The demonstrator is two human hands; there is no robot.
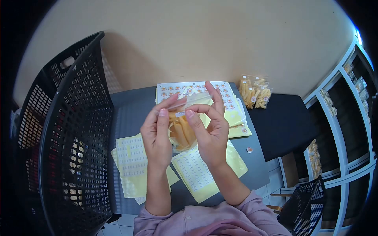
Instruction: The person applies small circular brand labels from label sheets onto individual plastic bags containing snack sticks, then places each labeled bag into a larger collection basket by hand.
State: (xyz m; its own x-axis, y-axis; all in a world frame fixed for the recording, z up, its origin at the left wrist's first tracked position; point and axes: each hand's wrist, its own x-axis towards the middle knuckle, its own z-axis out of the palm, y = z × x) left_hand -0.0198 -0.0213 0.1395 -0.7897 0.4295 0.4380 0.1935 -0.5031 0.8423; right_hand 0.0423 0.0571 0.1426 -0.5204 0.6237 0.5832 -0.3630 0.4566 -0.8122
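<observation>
Because the large black basket stands hard against the left part of the grey table, its tall mesh wall closes off that side, and the working space falls to the middle. Just right of it, the left stack of label sheets lies fanned and overlapping, probably so that a sheet can be reached without lifting the pile. The left hand pinches the top of a clear bag between thumb and fingers, keeping that end spread wide. The bag, holding yellowish strips, is between the hands and above the table; its contents sit low, presumably from their own weight, which leaves the upper film slack, near a small white label. Whether its mouth is sealed, I cannot tell. Below it is the right stack of label sheets; behind, the round-sticker sheets lie face up, within easy reach. The right hand grips the bag's other side, thumb against forefinger, which seems to hold the film level. Farther right are a loose round sticker and filled bags, grouped apart, perhaps to avoid mixing.
</observation>
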